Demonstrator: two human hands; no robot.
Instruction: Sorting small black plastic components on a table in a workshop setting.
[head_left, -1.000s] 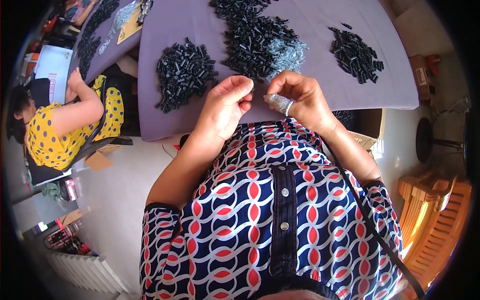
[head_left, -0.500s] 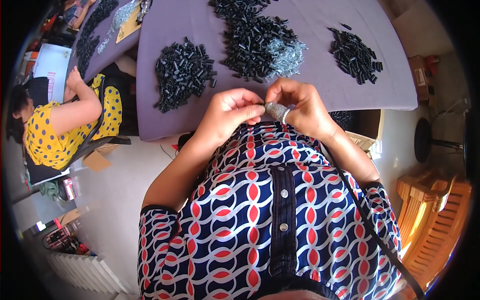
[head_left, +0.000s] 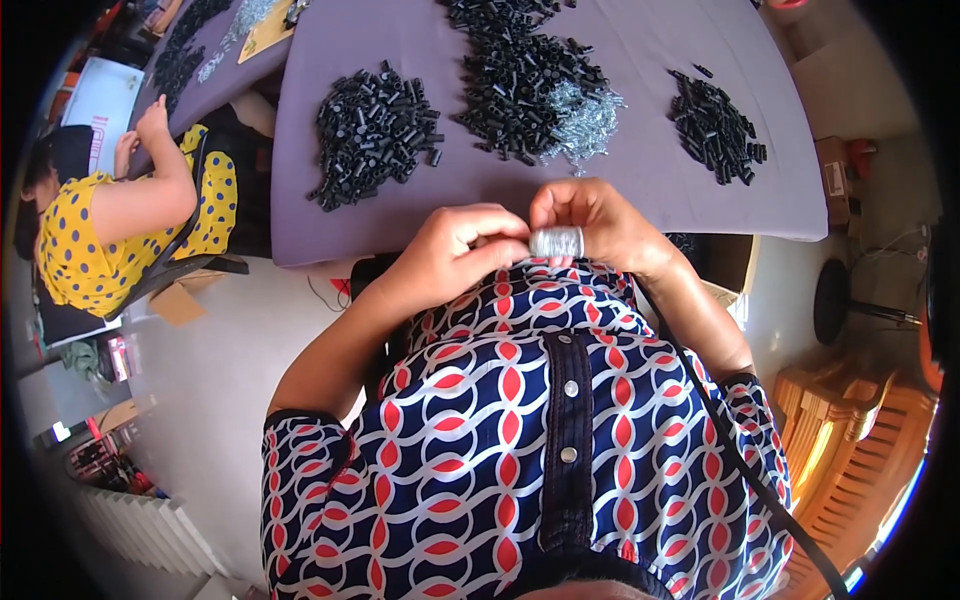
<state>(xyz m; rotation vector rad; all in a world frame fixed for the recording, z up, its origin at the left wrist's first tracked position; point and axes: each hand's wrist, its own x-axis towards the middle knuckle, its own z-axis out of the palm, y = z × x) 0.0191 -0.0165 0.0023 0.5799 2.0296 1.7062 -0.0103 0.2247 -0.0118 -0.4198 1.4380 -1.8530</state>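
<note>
One silver wrap [head_left: 557,243], encircling thumb [head_left: 594,246], right hand [head_left: 614,228]

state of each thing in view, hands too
left hand, thumb and fingers drawn together, contents hidden
right hand, fingers curled, grip unclear
silvery wrap, around a right-hand digit, apparently the thumb
left black pile, loosely heaped
middle black pile, loosely heaped
pale shiny pieces, loose at the middle pile's lower right
right black pile, loosely heaped
purple cloth, spread beneath the piles
co-worker, seated, arms bent
</note>
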